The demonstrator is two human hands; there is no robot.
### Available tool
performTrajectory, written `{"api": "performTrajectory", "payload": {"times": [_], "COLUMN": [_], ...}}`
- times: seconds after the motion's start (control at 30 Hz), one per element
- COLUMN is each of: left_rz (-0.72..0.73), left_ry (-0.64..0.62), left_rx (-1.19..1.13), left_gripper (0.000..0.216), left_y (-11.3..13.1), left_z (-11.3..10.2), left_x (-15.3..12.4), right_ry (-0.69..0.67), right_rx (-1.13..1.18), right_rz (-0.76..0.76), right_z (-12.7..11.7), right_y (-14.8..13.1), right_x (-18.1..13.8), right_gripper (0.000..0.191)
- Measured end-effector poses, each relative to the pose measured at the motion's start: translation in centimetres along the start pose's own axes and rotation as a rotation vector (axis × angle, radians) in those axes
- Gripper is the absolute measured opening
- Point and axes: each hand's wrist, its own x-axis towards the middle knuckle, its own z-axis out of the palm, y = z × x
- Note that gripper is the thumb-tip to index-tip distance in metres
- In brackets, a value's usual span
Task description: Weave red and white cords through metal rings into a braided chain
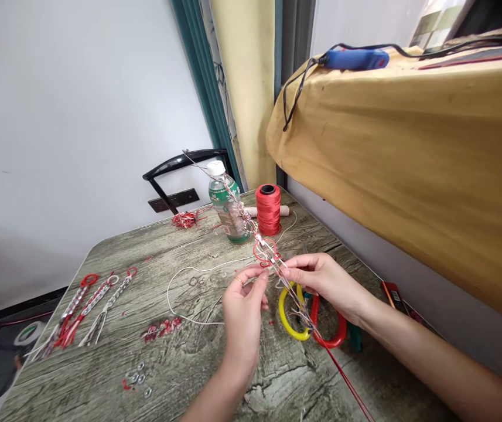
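Stretched before me is a bundle of thin cords (247,218), tied up to the chair back and running down past a red ring (255,253). My left hand (246,308) is closed in a pinch, thumb and forefinger on a thin red cord just below the ring. On the other side, my right hand (325,284) pinches a white cord beside the bundle. Loose cord ends (306,319) fan out beneath the hands, with long red strands trailing toward the lower right. Scissors with a yellow handle loop (282,313) and a red one (341,334) lie under them.
A green-labelled bottle (224,205) and a red thread spool (268,214) stand behind the hands. Several finished braided cords with rings (90,308) lie at left, near metal nuts (140,378). A black chair (180,161) stands beyond the table; a yellow-draped surface (386,135) overhangs at right.
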Motion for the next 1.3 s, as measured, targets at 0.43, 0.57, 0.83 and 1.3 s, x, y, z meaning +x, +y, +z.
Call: {"api": "performTrajectory", "payload": {"times": [0.43,0.57,0.83,1.3], "left_rz": [0.350,0.838,1.024,0.912], "left_ry": [-0.060,-0.327,-0.623,-0.565], "left_rx": [0.271,0.906,1.523,1.033], "left_gripper": [0.014,0.027,0.024,0.027], "left_y": [-1.0,-0.9,-0.3,-1.5], "left_z": [-0.2,-0.7,0.3,-2.0], "left_x": [-2.0,-1.1,0.5,-1.5], "right_ry": [0.111,0.050,-0.165,0.025], "right_rx": [-0.039,-0.042,-0.097,-0.235], "right_rz": [0.036,-0.038,-0.052,-0.357], "right_z": [-1.8,-2.5,-4.5,-6.3], "right_y": [0.9,1.5,1.4,1.2], "right_x": [-4.5,-5.3,-6.5,-6.8], "right_gripper": [0.029,0.017,0.013,0.007]}}
